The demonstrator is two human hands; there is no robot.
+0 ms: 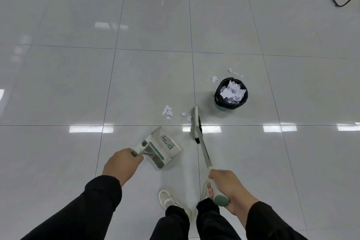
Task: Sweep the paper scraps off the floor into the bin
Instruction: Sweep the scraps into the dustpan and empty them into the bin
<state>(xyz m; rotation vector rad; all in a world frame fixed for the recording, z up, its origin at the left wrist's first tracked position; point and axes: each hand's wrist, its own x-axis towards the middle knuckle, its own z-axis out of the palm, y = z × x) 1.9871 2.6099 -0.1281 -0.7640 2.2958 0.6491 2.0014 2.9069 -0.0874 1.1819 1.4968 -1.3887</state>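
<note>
scraps still on floor, broom and pan both in hand

paper scraps [168, 112]: small torn white bits in a loose cluster on the tile floor [78, 84], just left of the broom head [196, 122], a couple touching it. a second, smaller scatter [214, 78] lies beside the far side of the bin [231, 93]. the bin is black-lined and already heaped with paper.

handling, my read: scraps are near weightless and limp, and will likely skate on the glossy tile and flutter if the stroke is fast. short slow strokes look right. don't pick them by hand; the bristles do the work. the pan lip needs to sit flat or the bits slide under.

dustpan [162, 147]: metal-looking, stiff, looks raised or tilted off the floor, near the person's feet, short of the cluster.

left hand [121, 163]: fingers clenched round the dustpan handle, arm reaching forward, black sleeve.

right hand [227, 187]: fingers wrapped round the grip at the top of the broom's handle, shaft angled forward and left down to the head.

white shoe [169, 198] below, between the arms.
</note>
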